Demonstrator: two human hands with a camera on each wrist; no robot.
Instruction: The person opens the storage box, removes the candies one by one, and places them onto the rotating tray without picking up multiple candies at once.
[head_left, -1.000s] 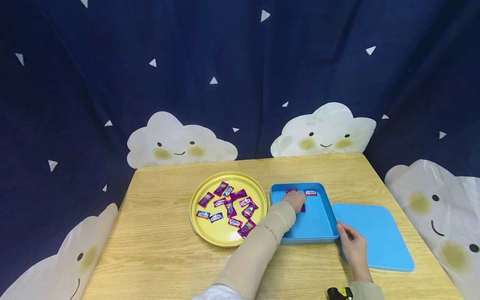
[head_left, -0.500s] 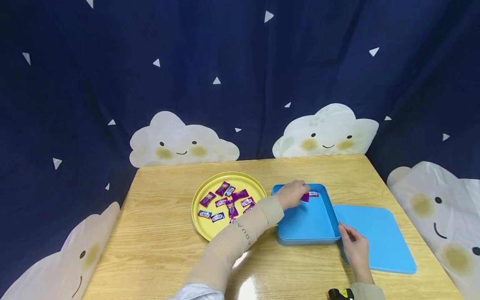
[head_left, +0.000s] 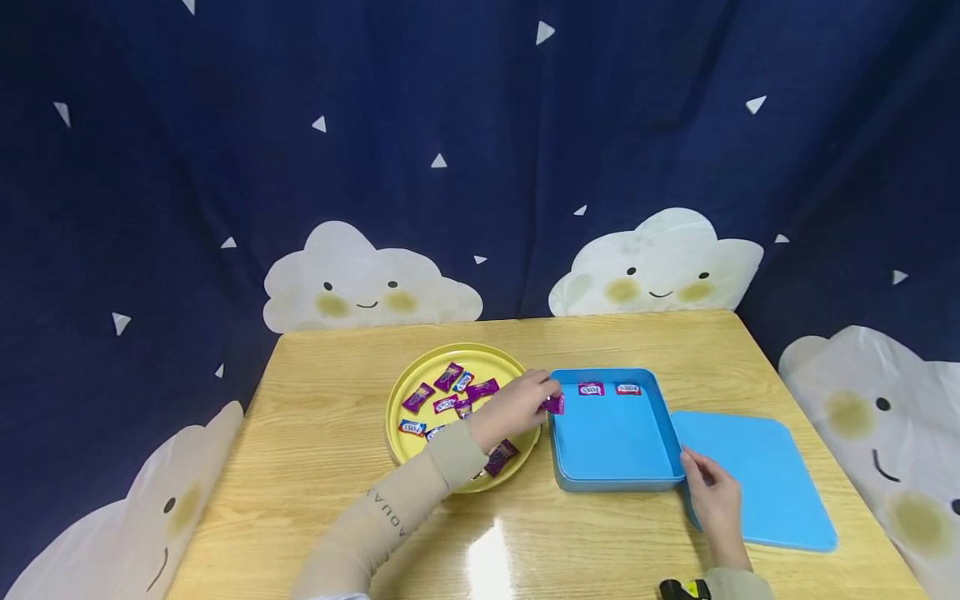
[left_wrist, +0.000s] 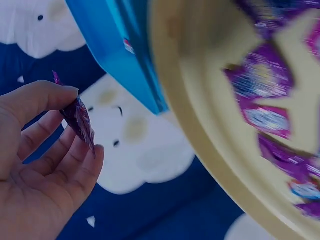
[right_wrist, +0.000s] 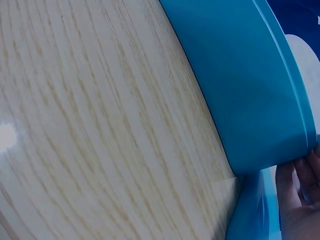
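My left hand pinches a purple-wrapped candy between thumb and fingertips, over the gap between the yellow round tray and the blue box. The left wrist view shows the same candy hanging edge-on from the fingers. Two small wrapped candies lie along the box's back wall: a pink one and a red-and-white one. With thumb and fingers, my right hand holds the box's front right corner. Several purple, pink and blue candies lie on the tray, partly hidden by the left arm.
A flat blue lid lies on the wooden table right of the box, partly under the right hand. Behind the table hangs a dark blue curtain with cloud prints.
My left hand has lifted the purple candy out of the box and moved left with it to the tray's right edge. The right hand stays at the box corner.
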